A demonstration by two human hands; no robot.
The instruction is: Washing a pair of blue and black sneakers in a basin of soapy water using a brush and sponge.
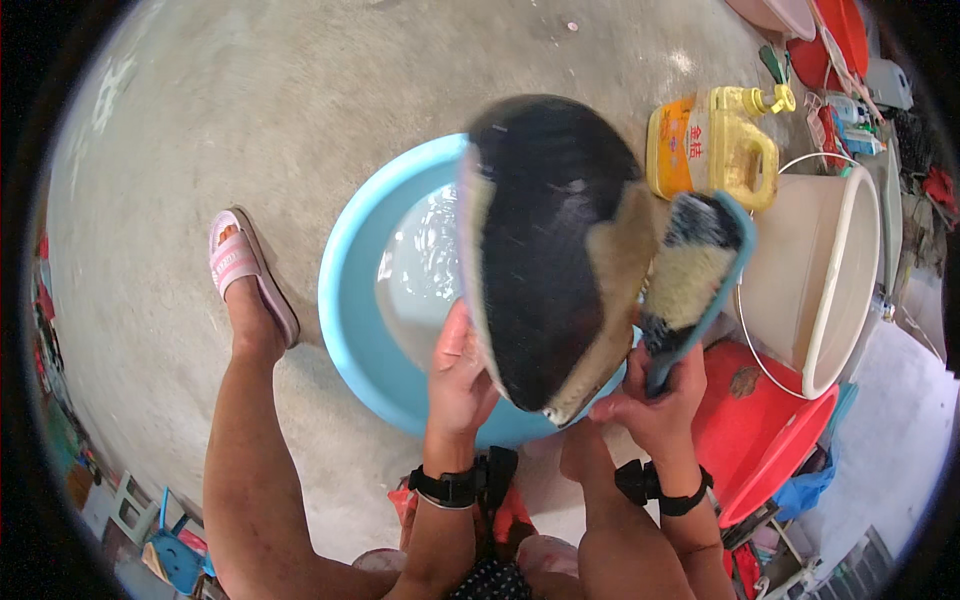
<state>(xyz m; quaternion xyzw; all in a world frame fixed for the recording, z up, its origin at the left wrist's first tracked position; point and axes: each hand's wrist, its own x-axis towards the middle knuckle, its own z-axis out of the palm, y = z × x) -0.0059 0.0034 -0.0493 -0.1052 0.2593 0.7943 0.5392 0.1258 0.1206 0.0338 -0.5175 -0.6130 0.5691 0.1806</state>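
Note:
A large, rounded, glossy black thing with a pale rim and tan patches is tilted over the light blue basin; its exact kind I cannot make out. My left hand is closed on its lower left edge, thumb on the near side. A scrubbing brush with a blue-grey back and black and cream bristles is upright at the thing's right side, bristles facing it. My right hand is wrapped round the brush's handle at the lower end. Whether the bristles touch the black thing I cannot tell. Water glints in the basin.
A yellow jug with a pump top stands at the right. Beside it a cream bucket lies tilted, above a red basin. My pink-sandalled foot rests on the concrete floor at the left. A blue stool is at the lower left.

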